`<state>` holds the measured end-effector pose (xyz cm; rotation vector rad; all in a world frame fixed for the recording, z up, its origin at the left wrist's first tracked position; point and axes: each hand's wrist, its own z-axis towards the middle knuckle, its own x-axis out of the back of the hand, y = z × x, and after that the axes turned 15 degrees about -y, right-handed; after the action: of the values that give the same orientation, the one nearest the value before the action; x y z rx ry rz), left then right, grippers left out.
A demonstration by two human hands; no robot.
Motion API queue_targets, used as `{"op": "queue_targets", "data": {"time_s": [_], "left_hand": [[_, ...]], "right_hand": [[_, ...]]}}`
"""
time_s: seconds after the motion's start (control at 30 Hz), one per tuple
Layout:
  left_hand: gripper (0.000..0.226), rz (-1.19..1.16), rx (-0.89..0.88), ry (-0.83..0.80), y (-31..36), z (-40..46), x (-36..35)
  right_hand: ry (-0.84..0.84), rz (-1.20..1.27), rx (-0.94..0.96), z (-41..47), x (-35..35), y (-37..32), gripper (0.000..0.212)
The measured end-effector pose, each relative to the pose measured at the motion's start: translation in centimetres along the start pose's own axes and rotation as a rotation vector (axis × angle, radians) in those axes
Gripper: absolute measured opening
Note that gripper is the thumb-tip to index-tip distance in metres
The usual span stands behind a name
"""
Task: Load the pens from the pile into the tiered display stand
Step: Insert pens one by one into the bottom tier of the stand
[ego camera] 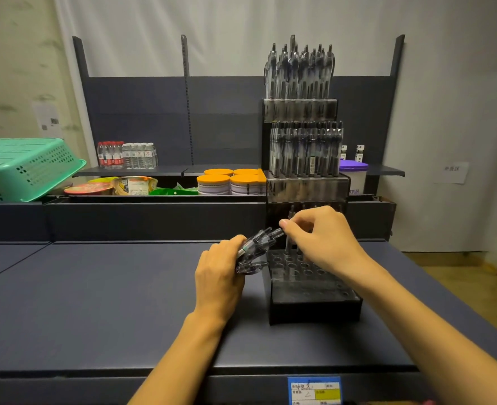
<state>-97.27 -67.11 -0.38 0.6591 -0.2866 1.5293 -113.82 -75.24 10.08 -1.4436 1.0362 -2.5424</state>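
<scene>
A black tiered display stand [314, 299] stands on the dark blue table, right of centre. Its two upper tiers are packed with clear pens [305, 147]; the lowest tier shows many bare holes and a few pens at its back row. My left hand [221, 276] grips a bundle of several clear pens [256, 247], tips pointing up and right, just left of the stand. My right hand [317, 238] hovers over the lowest tier and pinches one pen [287, 244] standing upright in a back hole.
A green plastic basket [22, 168] lies tilted at the far left. Behind the table a shelf holds water bottles [127, 154], orange-lidded tins [229, 179], snack packets and a purple-lidded tub [354, 171]. A blue label [314, 390] sits on the table's front edge.
</scene>
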Motion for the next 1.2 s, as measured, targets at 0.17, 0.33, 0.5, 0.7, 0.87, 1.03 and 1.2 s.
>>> {"op": "queue_targets", "data": {"time_s": [0.17, 0.33, 0.5, 0.7, 0.87, 1.03, 1.2], "left_hand": [[0.049, -0.006, 0.008, -0.016, 0.3, -0.1, 0.1], [0.050, -0.015, 0.050, -0.022, -0.1, -0.3, 0.1], [0.056, -0.008, 0.049, -0.028, -0.1, -0.3, 0.2], [0.055, -0.009, 0.042, -0.029, -0.2, -0.3, 0.1], [0.054, -0.014, 0.026, -0.038, -0.2, -0.3, 0.1], [0.046, -0.003, 0.034, -0.039, -0.2, -0.2, 0.1], [0.058, -0.022, 0.044, -0.048, -0.3, -0.2, -0.1]], "right_hand": [[0.037, 0.008, -0.006, 0.0, -0.5, 0.1, 0.028], [0.170, 0.044, -0.027, 0.1, 0.4, 0.4, 0.022], [0.294, 0.148, 0.029, 0.1, 1.6, 0.0, 0.015], [0.356, 0.023, 0.087, 1.1, 1.9, -0.5, 0.013], [0.349, -0.081, 0.125, 1.9, 1.9, -0.4, 0.015], [0.315, -0.157, 0.135, 2.0, 1.7, -0.2, 0.020], [0.343, -0.160, 0.147, 2.4, 2.2, -0.3, 0.019]]}}
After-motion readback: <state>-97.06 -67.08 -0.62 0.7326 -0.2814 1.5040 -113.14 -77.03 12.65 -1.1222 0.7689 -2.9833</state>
